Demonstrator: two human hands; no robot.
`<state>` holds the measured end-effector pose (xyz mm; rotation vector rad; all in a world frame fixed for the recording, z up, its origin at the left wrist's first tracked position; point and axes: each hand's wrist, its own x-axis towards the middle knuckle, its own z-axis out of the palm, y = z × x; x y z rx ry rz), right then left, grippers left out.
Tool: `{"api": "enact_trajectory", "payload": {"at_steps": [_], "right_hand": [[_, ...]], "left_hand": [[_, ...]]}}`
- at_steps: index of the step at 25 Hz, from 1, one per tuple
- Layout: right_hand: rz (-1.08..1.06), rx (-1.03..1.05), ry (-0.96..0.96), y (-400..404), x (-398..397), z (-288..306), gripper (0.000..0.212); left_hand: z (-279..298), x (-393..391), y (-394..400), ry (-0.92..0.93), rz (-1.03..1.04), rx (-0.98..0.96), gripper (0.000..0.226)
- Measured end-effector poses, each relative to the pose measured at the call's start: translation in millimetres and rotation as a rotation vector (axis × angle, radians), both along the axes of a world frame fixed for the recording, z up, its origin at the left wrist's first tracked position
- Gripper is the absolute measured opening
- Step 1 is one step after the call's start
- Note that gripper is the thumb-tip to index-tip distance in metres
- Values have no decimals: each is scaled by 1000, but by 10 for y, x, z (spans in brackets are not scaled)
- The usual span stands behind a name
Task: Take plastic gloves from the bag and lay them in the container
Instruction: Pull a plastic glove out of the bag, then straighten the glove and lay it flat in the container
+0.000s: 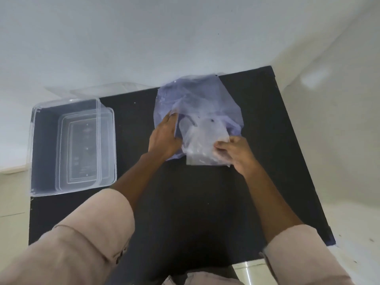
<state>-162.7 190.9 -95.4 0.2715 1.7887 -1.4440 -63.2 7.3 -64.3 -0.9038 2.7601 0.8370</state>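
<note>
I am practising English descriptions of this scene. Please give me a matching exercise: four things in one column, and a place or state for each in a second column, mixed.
1. container
2. bag
3. left hand
4. right hand

a. pinches clear plastic at the bag's mouth
b. bluish, lying on the black mat
c. fingers inside the bag's opening
d. clear, at the mat's left edge

Pairs: 1-d, 2-b, 3-c, 4-a

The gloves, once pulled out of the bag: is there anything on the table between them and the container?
Nothing visible. Between the gloves in the right hand and the open container lies only bare black table; the left hand holds the bag.
</note>
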Motion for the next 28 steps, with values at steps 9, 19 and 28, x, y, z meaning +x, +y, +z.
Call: {"api": "enact_trajectory", "payload": {"at_steps": [9,19,28], "right_hand": [[192,255,-34,1122,1311,27,17],[109,383,160,1109,2120,-86,8],[154,400,258,1123,2119,-82,10]], "left_hand": [[-129,834,415,72,-46,-44,67],[-175,2318,1413,-82,440,805,44],[-177,2135,1570,-177,481,760,32]]}}
